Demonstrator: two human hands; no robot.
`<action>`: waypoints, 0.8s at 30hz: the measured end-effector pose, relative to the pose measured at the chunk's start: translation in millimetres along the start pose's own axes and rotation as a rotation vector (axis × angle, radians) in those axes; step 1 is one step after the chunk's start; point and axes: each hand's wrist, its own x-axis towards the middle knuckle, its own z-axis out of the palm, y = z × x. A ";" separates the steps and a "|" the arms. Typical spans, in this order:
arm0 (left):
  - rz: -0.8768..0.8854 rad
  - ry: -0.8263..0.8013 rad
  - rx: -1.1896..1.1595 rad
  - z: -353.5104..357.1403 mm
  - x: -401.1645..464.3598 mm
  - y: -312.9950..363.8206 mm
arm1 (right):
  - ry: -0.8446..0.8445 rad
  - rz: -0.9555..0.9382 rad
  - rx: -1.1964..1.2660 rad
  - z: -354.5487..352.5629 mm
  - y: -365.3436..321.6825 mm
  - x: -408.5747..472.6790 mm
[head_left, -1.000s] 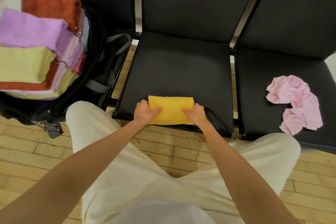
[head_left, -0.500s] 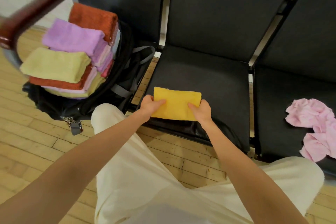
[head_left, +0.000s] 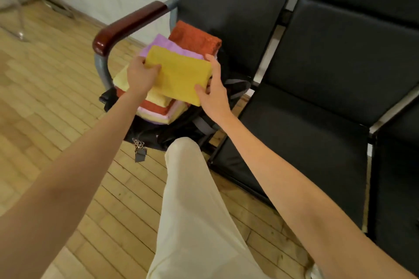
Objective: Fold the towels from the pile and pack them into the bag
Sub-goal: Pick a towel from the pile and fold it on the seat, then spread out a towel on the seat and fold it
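A folded yellow towel is held in the air between both hands, just above the stack of folded towels in the black bag on the left seat. My left hand grips its left end, thumb on top. My right hand holds its right end, thumb on the near corner. A purple towel and a rust-red towel show behind it; a pale yellow towel lies under my left hand.
A dark wooden armrest on a grey metal post curves over the bag's left side. Black padded seats run to the right. Keys and a grey tag hang from the bag. My knee in light trousers is below.
Both hands lifted the yellow towel off the middle seat and carried it left, over the towel stack in the bag. The view swung left; the pink towels are out of sight.
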 end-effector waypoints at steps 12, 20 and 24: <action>-0.123 0.010 0.166 -42.8 81.3 -48.6 | -0.241 0.145 -0.012 97.6 3.6 51.1; -0.235 0.012 0.165 -29.4 84.0 -69.4 | -0.462 0.154 -0.301 113.0 22.4 57.9; -0.119 0.131 0.393 -28.8 71.7 -60.4 | -0.485 0.129 -0.272 88.7 11.9 55.7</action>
